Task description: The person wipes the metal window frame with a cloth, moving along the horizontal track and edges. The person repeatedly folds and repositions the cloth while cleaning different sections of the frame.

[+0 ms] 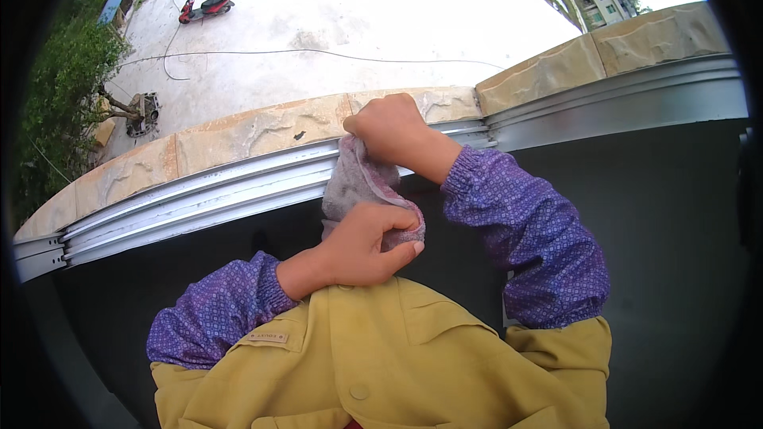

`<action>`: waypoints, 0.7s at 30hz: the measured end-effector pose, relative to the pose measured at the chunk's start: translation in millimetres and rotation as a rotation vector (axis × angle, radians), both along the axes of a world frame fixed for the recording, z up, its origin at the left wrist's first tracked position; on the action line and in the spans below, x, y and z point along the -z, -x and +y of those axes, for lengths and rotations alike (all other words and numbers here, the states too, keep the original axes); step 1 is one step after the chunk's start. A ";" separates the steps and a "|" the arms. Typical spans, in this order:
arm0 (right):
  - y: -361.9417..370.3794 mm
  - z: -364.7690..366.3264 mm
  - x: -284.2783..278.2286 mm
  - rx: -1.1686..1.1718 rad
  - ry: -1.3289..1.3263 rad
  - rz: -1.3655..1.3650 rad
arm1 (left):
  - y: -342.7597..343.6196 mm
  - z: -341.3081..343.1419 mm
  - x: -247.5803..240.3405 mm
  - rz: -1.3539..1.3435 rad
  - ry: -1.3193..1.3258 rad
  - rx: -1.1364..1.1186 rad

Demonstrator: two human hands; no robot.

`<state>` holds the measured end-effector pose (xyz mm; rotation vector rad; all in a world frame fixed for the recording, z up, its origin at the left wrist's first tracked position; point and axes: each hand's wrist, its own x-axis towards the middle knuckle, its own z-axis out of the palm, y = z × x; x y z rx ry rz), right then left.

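A greyish-pink cleaning rag (350,179) hangs between my two hands, draped over the metal window track (214,199). My left hand (367,245) grips the rag's lower end, thumb and fingers closed around its edge, close to my yellow jacket. Higher up, my right hand (393,133) is closed in a fist on the rag's top end, right over the track beside the stone ledge (254,137). The fingertips of the right hand are partly hidden from view. Dark streaks of dirt mark the track's grooves left of the rag.
Rough tan stone blocks (548,79) border the track outside. Another silver frame section (620,107) runs to the right. Far below lies a pale concrete yard (342,24) with a red scooter (208,5) and loose cables. Green bushes (67,87) grow at the left.
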<state>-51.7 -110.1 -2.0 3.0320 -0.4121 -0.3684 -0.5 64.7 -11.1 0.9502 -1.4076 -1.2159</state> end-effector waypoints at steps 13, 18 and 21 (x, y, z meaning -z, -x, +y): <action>154.5 -101.2 -5.4 0.147 0.395 0.175 | 37.2 -34.2 28.8 -0.044 0.001 -0.004; 145.8 -53.9 -10.7 0.003 0.286 -0.082 | 4.9 -10.1 15.8 0.000 -0.083 0.186; 132.1 -43.3 -9.7 -0.038 0.234 -0.097 | -5.2 -0.4 10.3 0.040 -0.043 0.177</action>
